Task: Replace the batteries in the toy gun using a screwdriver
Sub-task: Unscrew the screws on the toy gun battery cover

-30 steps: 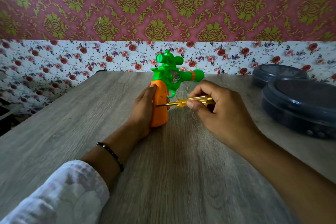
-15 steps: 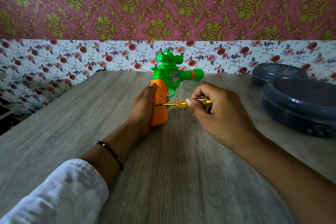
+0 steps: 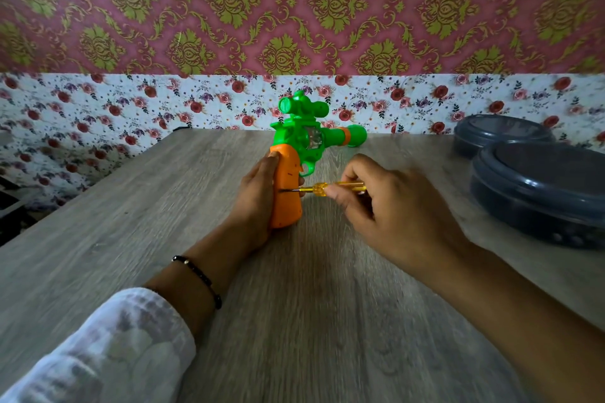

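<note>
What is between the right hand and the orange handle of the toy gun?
The screwdriver: the right hand pinches its yellow handle, and its tip meets the gun's orange handle. The head view shows it.

A green plastic toy gun with an orange grip (image 3: pixel 296 154) stands upright on the grey wood-grain desk (image 3: pixel 98 239), barrel pointing right. The left hand (image 3: pixel 258 196) wraps the orange grip from the left. The right hand (image 3: pixel 393 209) pinches a small screwdriver with a clear yellow handle (image 3: pixel 327 188), held level, its tip touching the grip's side. Two dark grey round lidded containers (image 3: pixel 540 186) sit at the desk's right edge.
</note>
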`<action>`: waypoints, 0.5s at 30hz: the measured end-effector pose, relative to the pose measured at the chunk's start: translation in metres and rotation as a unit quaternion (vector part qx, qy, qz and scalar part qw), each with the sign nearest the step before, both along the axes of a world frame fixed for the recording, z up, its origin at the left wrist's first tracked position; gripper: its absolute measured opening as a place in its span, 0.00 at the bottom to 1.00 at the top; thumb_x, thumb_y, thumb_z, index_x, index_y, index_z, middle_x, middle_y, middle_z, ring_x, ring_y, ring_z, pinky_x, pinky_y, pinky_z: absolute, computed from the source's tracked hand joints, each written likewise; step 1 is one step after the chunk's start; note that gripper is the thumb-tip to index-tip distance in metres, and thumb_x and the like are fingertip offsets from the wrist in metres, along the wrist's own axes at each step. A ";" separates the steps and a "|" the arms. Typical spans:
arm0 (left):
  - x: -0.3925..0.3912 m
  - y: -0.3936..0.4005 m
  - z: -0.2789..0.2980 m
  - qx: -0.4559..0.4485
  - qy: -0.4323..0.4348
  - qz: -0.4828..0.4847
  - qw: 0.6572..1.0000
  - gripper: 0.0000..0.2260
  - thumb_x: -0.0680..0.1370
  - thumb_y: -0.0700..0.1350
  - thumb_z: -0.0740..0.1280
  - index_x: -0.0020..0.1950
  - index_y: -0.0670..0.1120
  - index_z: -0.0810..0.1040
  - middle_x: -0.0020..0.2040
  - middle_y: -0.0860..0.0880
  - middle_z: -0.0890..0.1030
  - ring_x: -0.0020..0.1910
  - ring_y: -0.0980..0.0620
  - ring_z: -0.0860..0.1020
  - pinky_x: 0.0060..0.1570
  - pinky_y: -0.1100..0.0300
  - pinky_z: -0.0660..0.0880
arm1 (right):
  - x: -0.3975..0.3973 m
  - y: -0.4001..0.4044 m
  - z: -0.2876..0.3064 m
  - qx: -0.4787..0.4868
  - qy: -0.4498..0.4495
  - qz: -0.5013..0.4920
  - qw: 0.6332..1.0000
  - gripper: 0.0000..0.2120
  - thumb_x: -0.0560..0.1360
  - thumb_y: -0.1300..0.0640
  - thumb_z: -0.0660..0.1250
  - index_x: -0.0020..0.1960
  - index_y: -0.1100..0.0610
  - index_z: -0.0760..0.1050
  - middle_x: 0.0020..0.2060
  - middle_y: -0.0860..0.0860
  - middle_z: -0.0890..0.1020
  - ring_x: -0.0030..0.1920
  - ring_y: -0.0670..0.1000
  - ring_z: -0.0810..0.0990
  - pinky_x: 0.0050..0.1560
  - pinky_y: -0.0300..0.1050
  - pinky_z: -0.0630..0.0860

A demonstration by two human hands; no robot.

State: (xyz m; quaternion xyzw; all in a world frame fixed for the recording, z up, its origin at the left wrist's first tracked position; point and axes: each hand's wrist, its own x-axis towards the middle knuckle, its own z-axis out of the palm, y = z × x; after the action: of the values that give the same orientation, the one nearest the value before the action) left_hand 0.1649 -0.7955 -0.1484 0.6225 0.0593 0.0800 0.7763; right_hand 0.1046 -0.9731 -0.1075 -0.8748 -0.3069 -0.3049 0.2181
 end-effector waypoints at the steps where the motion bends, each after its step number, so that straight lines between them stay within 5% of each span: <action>1: 0.000 0.000 0.001 -0.001 0.003 0.000 1.000 0.19 0.81 0.56 0.55 0.66 0.47 0.71 0.39 0.47 0.80 0.28 0.54 0.79 0.28 0.61 0.74 | 0.000 0.001 0.000 -0.005 -0.004 0.017 1.000 0.13 0.75 0.44 0.59 0.44 0.54 0.71 0.22 0.42 0.64 0.22 0.41 0.64 0.24 0.37 0.58; 4: 0.001 0.001 0.000 0.002 0.006 0.000 1.000 0.18 0.81 0.56 0.55 0.65 0.47 0.71 0.39 0.47 0.80 0.28 0.54 0.79 0.28 0.62 0.74 | -0.002 0.004 0.002 0.017 0.021 0.081 0.996 0.04 0.74 0.55 0.65 0.47 0.54 0.71 0.29 0.42 0.69 0.27 0.40 0.68 0.27 0.39 0.64; 8: 0.001 0.000 0.000 0.003 -0.004 -0.001 1.000 0.18 0.81 0.55 0.55 0.65 0.46 0.71 0.39 0.46 0.80 0.29 0.54 0.80 0.31 0.60 0.74 | -0.003 0.007 0.002 0.025 0.019 0.103 0.994 0.11 0.72 0.65 0.66 0.49 0.51 0.71 0.43 0.47 0.74 0.38 0.52 0.76 0.32 0.53 0.75; 11: 0.002 0.001 -0.001 -0.005 0.000 -0.004 1.000 0.20 0.81 0.56 0.55 0.66 0.45 0.71 0.41 0.44 0.81 0.33 0.52 0.80 0.33 0.59 0.75 | -0.004 0.006 0.000 0.018 0.015 0.078 0.997 0.06 0.74 0.51 0.63 0.50 0.51 0.71 0.39 0.43 0.74 0.31 0.41 0.71 0.30 0.42 0.69; 15: 0.002 0.001 -0.002 0.001 -0.001 -0.006 1.000 0.21 0.81 0.57 0.55 0.68 0.47 0.70 0.39 0.46 0.80 0.33 0.51 0.79 0.33 0.59 0.74 | -0.001 0.001 -0.001 0.019 0.007 0.007 1.000 0.19 0.76 0.37 0.50 0.42 0.50 0.69 0.22 0.45 0.68 0.22 0.42 0.66 0.24 0.39 0.60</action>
State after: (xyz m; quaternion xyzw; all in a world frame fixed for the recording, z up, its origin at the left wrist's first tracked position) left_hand 0.1671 -0.7941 -0.1499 0.6237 0.0544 0.0757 0.7761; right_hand 0.1031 -0.9717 -0.1086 -0.8705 -0.3053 -0.3031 0.2392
